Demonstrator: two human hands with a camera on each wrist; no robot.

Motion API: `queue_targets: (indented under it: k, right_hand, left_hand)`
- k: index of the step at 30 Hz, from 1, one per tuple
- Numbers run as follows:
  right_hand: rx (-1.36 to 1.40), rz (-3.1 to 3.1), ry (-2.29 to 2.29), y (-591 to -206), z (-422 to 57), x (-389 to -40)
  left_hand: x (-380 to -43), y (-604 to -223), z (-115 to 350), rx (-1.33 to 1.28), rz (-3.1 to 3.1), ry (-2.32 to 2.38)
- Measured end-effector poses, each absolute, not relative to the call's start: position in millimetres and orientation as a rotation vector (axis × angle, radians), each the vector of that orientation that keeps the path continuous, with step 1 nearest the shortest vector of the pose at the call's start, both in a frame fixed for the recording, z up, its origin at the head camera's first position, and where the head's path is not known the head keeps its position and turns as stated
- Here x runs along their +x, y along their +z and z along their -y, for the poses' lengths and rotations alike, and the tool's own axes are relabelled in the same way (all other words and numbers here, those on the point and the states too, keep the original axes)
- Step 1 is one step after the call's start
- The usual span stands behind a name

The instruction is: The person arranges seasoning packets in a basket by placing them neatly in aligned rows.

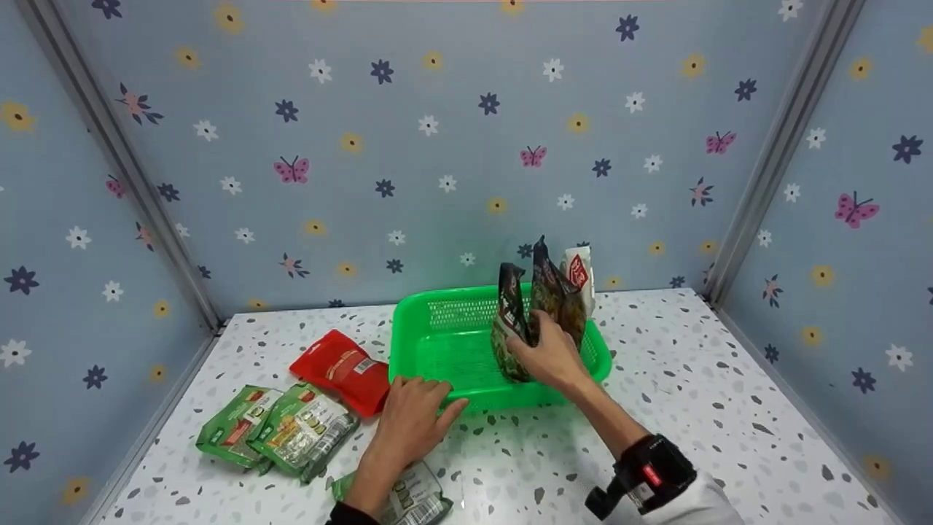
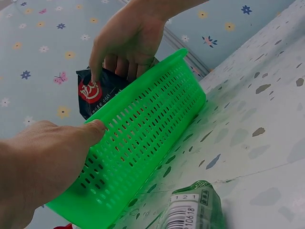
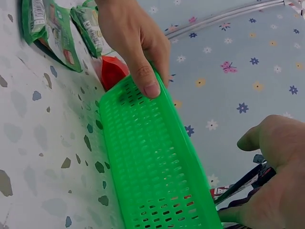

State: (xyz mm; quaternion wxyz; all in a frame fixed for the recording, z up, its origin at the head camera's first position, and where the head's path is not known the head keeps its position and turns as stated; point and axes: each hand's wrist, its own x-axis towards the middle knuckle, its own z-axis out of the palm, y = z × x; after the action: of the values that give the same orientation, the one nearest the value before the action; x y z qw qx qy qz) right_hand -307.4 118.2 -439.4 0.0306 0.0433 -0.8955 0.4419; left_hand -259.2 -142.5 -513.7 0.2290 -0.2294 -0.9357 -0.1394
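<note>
My left hand grips the near left rim of a green plastic basket, its thumb on the outer wall in the left wrist view. Inside the basket's right side, my right hand holds a dark pouch by its near edge, thumb on the left face; the other fingertips are partly hidden. In the left wrist view this black pouch shows a red round logo. Right of it stand another dark pouch and a white packet with a red label, both upright.
Left of the basket lies a red packet, touching or close to its wall. Two green packets overlap beside it. Another green packet lies under my left forearm. Flowered panels enclose the speckled table.
</note>
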Motion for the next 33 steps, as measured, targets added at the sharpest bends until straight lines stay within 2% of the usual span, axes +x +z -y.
queue_targets:
  k: [12, 21, 26, 33]
  right_hand:
    - [0.4, 2.511, 1.283, -450.9, -133.5, -256.7]
    - [1.0, 2.424, 0.681, -484.9, -132.7, -258.5]
    - [1.042, 2.515, 0.408, -500.0, -126.5, -263.4]
    - [1.006, 2.439, 0.248, -509.9, -116.7, -269.1]
  left_hand:
    - [-261.0, -513.9, 142.1, -0.622, 2.608, -0.371]
    - [-260.1, -514.5, 141.4, -0.621, 2.567, -0.352]
    - [-258.9, -515.1, 141.3, -0.636, 2.558, -0.348]
    - [-260.4, -515.3, 141.9, -0.625, 2.583, -0.348]
